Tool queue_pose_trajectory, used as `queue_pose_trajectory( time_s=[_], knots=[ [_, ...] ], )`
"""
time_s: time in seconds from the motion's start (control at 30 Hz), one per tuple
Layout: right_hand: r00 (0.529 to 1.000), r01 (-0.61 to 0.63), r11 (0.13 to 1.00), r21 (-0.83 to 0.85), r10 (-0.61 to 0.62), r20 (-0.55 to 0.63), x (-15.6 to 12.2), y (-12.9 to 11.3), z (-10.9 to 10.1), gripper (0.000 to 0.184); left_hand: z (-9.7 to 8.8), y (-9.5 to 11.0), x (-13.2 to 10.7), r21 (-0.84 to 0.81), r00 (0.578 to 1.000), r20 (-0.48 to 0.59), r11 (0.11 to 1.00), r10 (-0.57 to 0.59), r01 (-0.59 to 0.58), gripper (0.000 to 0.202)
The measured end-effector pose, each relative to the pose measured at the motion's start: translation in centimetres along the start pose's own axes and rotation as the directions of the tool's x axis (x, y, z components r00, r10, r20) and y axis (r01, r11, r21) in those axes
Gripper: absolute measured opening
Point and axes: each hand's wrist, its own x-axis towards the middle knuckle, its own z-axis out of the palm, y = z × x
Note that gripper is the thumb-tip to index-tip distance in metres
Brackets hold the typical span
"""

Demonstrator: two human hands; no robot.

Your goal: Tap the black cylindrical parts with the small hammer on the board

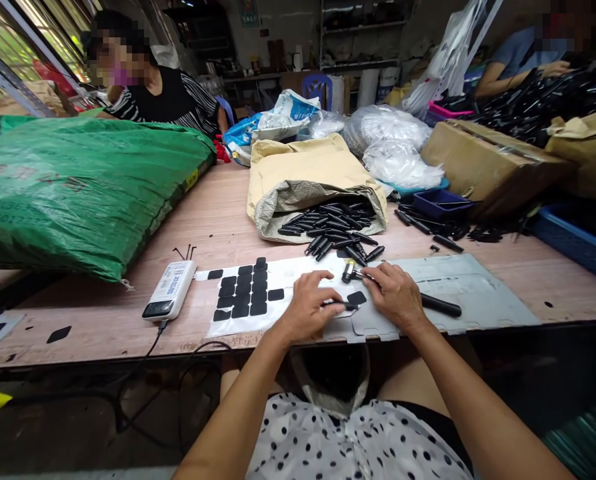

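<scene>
My left hand [312, 303] is closed on a slim black tube [351, 307], held low over the near edge of the work surface. My right hand [392, 293] grips a small hammer [442, 306]; its metal head with a yellowish face points left and its black handle sticks out to the right. Between the hands lies a loose black rounded-square pad [357, 298]. Several more such pads [241, 290] sit in rows on a white sheet [278, 320] left of my left hand. Under my right hand is a grey board [483, 293].
Ahead, a paper sack [308, 163] lies open with black tubes [328, 223] spilling out. A white power bank [171, 290] with a cable stands left. A green sack [78, 193] and a blue crate [578, 233] flank the table. Two people sit across.
</scene>
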Motion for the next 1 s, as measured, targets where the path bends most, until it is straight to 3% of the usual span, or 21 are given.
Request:
queue_pose_trajectory(
  time_s=[0.13,0.3,0.43,0.63,0.73,0.83,0.93,1.0],
  knots=[
    [1.0,-0.008,1.0,-0.008,0.008,0.004,0.0,-0.1,0.0,0.026,1.9,2.5,-3.8,0.02,0.973,0.199,0.992,0.115,-0.121,0.025],
    [1.0,-0.007,1.0,-0.007,0.007,0.001,-0.1,-0.2,-0.1,0.026,4.8,3.0,-5.6,0.275,0.97,0.226,0.949,0.093,-0.155,0.018],
    [1.0,-0.015,1.0,-0.009,0.015,-0.004,-0.2,-0.2,-0.1,0.026,4.7,3.0,-5.4,0.259,0.96,0.27,0.954,0.08,-0.152,0.025],
    [1.0,-0.02,1.0,-0.012,0.02,-0.01,-0.2,-0.3,0.0,0.026,3.1,3.3,-5.1,0.113,0.958,0.28,0.989,0.064,-0.099,0.03],
    [1.0,-0.018,1.0,-0.021,0.018,-0.01,-0.2,-0.3,0.0,0.026,1.4,2.9,-3.4,-0.068,0.979,0.197,0.997,0.044,-0.031,0.024],
    [1.0,-0.011,1.0,-0.022,0.01,-0.014,-0.2,-0.3,0.0,0.026,-1.1,0.9,0.4,-0.122,0.99,-0.018,0.983,-0.14,0.137,0.02],
    [1.0,-0.001,1.0,-0.014,0.001,-0.018,-0.2,-0.3,0.0,0.025,-3.9,-2.9,5.3,-0.002,0.916,-0.297,0.96,-0.269,0.282,0.022],
    [1.0,0.0,1.0,-0.009,0.0,-0.014,-0.2,-0.3,-0.1,0.025,-5.4,-5.7,8.3,0.099,0.86,-0.406,0.921,-0.308,0.377,0.022]
  ],
)
